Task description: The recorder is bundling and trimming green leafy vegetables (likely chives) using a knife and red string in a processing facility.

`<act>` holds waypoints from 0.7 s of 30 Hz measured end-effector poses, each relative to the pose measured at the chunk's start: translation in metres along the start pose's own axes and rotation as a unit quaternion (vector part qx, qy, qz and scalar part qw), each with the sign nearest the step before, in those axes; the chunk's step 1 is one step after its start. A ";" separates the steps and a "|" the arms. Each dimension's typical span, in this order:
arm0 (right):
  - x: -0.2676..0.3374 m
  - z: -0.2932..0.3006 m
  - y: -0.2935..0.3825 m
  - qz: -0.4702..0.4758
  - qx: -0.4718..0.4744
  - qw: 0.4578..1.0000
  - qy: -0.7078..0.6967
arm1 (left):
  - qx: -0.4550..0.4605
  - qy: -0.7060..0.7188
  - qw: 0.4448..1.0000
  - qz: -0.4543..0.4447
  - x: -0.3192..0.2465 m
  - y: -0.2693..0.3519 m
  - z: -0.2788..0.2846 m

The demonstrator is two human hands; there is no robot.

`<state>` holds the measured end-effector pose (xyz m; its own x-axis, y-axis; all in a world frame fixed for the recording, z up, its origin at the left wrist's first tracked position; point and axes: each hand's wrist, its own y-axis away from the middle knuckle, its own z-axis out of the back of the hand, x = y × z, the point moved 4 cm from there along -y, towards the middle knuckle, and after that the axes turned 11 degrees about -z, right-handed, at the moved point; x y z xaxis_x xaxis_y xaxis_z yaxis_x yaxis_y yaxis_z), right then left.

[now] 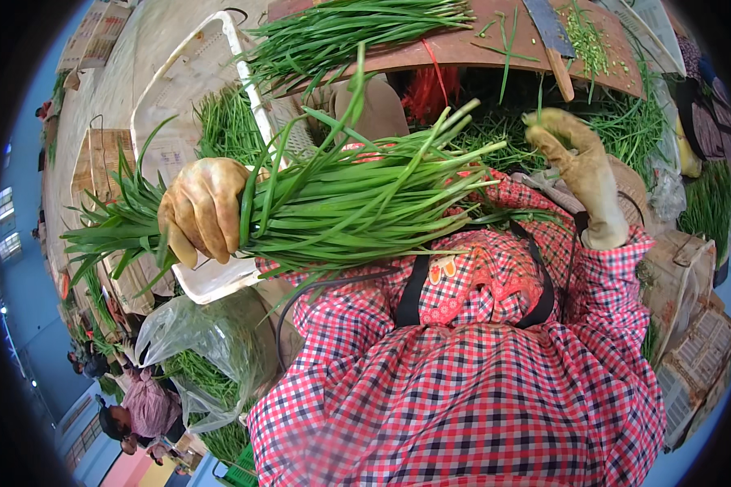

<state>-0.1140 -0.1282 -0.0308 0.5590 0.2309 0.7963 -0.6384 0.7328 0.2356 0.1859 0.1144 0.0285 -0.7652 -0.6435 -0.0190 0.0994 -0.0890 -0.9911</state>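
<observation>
My left hand (204,210), in a stained glove, is closed around a thick bunch of garlic chives (353,201). The bunch lies level in front of my chest, its leaf tips to the left and its pale cut ends to the right. Some longer blades loop up out of it. To the right of the cut ends, my gloved right hand (575,158) is raised, thumb and fingers curled towards each other. A thin green blade (540,91) shows at its fingertips; blur hides whether it is pinched there.
Ahead is a brown board (396,52) with more chives (359,30), a wooden-handled knife (551,36) and chopped bits. Red ties (429,91) hang beneath it. A white plastic basket (243,67) stands left, and an open plastic bag (201,347) lower left. Another person (149,402) is beyond.
</observation>
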 end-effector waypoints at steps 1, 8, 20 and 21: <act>0.026 0.003 0.007 0.170 -0.065 0.983 -0.009 | -0.010 -0.001 0.998 0.069 0.007 -0.002 0.002; 0.050 -0.072 0.016 0.065 0.154 0.983 0.073 | -0.022 -0.017 0.999 0.025 0.008 0.004 0.000; 0.012 -0.078 0.022 -0.056 0.115 0.970 -0.208 | -0.022 -0.051 0.998 -0.020 0.020 -0.026 -0.023; 0.005 -0.072 0.021 0.040 0.024 0.991 -0.128 | -0.022 -0.049 0.998 -0.021 0.025 -0.027 -0.024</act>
<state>-0.0868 -0.0655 -0.0620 0.3571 0.1133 0.9272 -0.7034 0.6857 0.1872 0.1493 0.1193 0.0513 -0.7017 -0.7117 0.0342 0.0386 -0.0859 -0.9956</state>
